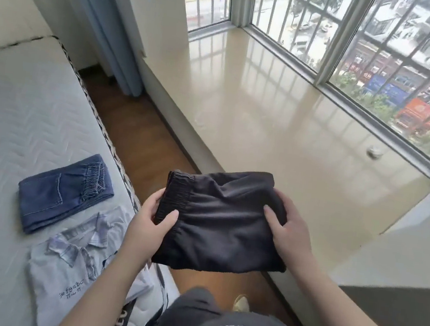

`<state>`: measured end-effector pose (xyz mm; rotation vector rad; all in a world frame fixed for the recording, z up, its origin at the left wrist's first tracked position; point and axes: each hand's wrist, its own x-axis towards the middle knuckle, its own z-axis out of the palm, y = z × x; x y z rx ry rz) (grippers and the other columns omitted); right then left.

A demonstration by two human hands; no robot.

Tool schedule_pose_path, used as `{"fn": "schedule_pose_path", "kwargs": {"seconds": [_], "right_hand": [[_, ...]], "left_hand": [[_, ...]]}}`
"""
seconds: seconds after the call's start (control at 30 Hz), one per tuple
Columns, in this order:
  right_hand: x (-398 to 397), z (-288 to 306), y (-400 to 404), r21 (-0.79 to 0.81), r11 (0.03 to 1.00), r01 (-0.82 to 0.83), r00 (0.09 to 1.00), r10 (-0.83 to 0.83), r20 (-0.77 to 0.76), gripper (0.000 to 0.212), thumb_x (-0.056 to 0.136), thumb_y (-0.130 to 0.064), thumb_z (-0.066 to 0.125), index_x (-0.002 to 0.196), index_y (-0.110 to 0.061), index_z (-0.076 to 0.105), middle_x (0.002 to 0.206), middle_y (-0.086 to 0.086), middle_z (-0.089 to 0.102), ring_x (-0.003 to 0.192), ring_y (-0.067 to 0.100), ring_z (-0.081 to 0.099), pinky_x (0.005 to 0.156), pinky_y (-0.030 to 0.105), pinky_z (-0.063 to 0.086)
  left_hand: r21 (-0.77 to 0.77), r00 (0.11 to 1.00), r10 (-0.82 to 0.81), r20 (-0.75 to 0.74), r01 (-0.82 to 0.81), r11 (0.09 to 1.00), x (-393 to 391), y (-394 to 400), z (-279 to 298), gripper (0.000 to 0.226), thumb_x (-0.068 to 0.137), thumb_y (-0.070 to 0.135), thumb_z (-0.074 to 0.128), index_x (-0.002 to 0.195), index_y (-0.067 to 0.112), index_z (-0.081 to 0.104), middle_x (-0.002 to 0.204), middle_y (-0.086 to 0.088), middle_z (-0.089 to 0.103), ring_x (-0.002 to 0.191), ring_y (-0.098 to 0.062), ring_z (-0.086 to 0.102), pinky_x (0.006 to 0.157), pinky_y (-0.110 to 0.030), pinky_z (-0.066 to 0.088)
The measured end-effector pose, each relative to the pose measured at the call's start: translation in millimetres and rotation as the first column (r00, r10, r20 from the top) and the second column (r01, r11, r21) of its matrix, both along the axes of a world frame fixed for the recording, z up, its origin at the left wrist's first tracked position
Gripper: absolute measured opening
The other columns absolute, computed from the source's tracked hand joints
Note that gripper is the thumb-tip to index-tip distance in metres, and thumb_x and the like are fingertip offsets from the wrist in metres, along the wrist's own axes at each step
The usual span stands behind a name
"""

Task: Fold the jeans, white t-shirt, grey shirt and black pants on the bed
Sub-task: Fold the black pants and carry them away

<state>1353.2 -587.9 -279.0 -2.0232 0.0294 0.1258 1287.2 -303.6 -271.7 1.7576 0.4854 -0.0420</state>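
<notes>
The black pants are folded into a compact square and held in the air above the floor beside the bed. My left hand grips their elastic waistband side, and my right hand grips the opposite edge. On the mattress the jeans lie folded near the bed's right edge. Just in front of them lies the folded grey shirt with a striped collar and small printed text. The white t-shirt is not clearly visible.
A strip of wooden floor runs between the bed and a glossy beige window ledge. Barred windows are at the right, a blue curtain hangs at the far corner, and a dark surface sits at lower right.
</notes>
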Motion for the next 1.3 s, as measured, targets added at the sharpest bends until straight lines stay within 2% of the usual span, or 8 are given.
{"fn": "schedule_pose_path", "kwargs": {"seconds": [0.27, 0.47, 0.53, 0.73, 0.83, 1.03, 1.13, 1.3], "right_hand": [[100.6, -8.9, 97.9, -0.013, 0.96, -0.28, 0.96, 0.28, 0.006, 0.041, 0.094, -0.046, 0.056, 0.123, -0.068, 0.039, 0.123, -0.05, 0.046, 0.111, -0.028, 0.042, 0.089, 0.007, 0.033], [158.0, -21.5, 189.7, -0.048, 0.915, -0.401, 0.915, 0.402, 0.029, 0.046, 0.094, -0.046, 0.056, 0.136, -0.055, 0.039, 0.118, -0.054, 0.043, 0.105, -0.032, 0.039, 0.087, 0.0, 0.03], [171.8, -20.4, 218.4, -0.043, 0.897, -0.441, 0.896, 0.442, 0.042, 0.047, 0.094, -0.043, 0.058, 0.137, -0.053, 0.041, 0.115, -0.057, 0.043, 0.105, -0.032, 0.041, 0.085, -0.005, 0.029], [201.1, -15.9, 288.6, 0.008, 0.842, -0.54, 0.842, 0.54, 0.002, 0.047, 0.094, -0.039, 0.061, 0.134, -0.055, 0.043, 0.112, -0.054, 0.049, 0.104, -0.028, 0.046, 0.081, -0.008, 0.033], [223.3, -19.5, 312.9, 0.014, 0.818, -0.575, 0.818, 0.575, -0.004, 0.047, 0.094, -0.035, 0.061, 0.134, -0.054, 0.043, 0.112, -0.055, 0.047, 0.104, -0.03, 0.045, 0.082, -0.008, 0.032], [279.4, -39.7, 379.8, 0.025, 0.733, -0.68, 0.732, 0.68, -0.046, 0.049, 0.096, -0.031, 0.06, 0.136, -0.051, 0.04, 0.119, -0.053, 0.046, 0.107, -0.03, 0.043, 0.084, -0.008, 0.03], [307.8, -46.9, 416.2, 0.038, 0.663, -0.748, 0.658, 0.748, -0.088, 0.048, 0.096, -0.03, 0.059, 0.137, -0.048, 0.04, 0.127, -0.04, 0.05, 0.112, -0.021, 0.047, 0.089, -0.003, 0.032], [341.2, -57.7, 464.2, 0.052, 0.509, -0.859, 0.489, 0.847, -0.208, 0.055, 0.1, -0.021, 0.052, 0.14, -0.052, 0.03, 0.14, -0.032, 0.043, 0.123, -0.008, 0.043, 0.103, 0.022, 0.034]], "left_hand": [[0.026, 0.966, 0.258, -0.003, -0.258, 0.966, 29.3, 80.5, -2.1, 0.05, 0.076, 0.045, 0.068, 0.12, 0.062, 0.051, 0.121, 0.024, 0.065, 0.11, 0.001, 0.062, 0.095, -0.03, 0.047], [0.022, 0.926, 0.378, 0.017, -0.379, 0.925, 49.9, 146.5, -14.8, 0.052, 0.09, 0.027, 0.068, 0.116, 0.068, 0.049, 0.118, 0.03, 0.064, 0.109, 0.008, 0.06, 0.091, -0.021, 0.044], [0.04, 0.909, 0.417, 0.007, -0.417, 0.908, 52.2, 168.3, -14.2, 0.05, 0.088, 0.031, 0.068, 0.116, 0.067, 0.05, 0.118, 0.03, 0.064, 0.111, 0.008, 0.06, 0.095, -0.022, 0.043], [0.075, 0.877, 0.479, 0.033, -0.48, 0.874, 63.3, 235.1, -8.2, 0.051, 0.076, 0.05, 0.067, 0.121, 0.064, 0.049, 0.125, 0.031, 0.06, 0.119, 0.008, 0.055, 0.1, -0.023, 0.039], [0.049, 0.882, 0.47, 0.021, -0.471, 0.881, 72.1, 254.1, -16.7, 0.058, 0.08, 0.049, 0.068, 0.133, 0.057, 0.045, 0.135, 0.027, 0.055, 0.127, 0.004, 0.05, 0.104, -0.028, 0.036], [0.046, 0.828, 0.559, -0.04, -0.557, 0.829, 109.2, 293.6, -37.0, 0.059, 0.082, 0.044, 0.066, 0.135, 0.057, 0.042, 0.137, 0.03, 0.051, 0.127, 0.008, 0.047, 0.106, -0.026, 0.036], [0.082, 0.784, 0.614, -0.085, -0.609, 0.789, 126.7, 318.1, -40.0, 0.058, 0.087, 0.035, 0.066, 0.134, 0.058, 0.041, 0.135, 0.032, 0.053, 0.126, 0.007, 0.05, 0.11, -0.03, 0.036], [0.13, 0.76, 0.638, -0.124, -0.625, 0.77, 145.1, 357.5, -40.8, 0.065, 0.092, 0.016, 0.065, 0.131, 0.062, 0.04, 0.133, 0.034, 0.052, 0.126, 0.006, 0.049, 0.112, -0.031, 0.036]]}}
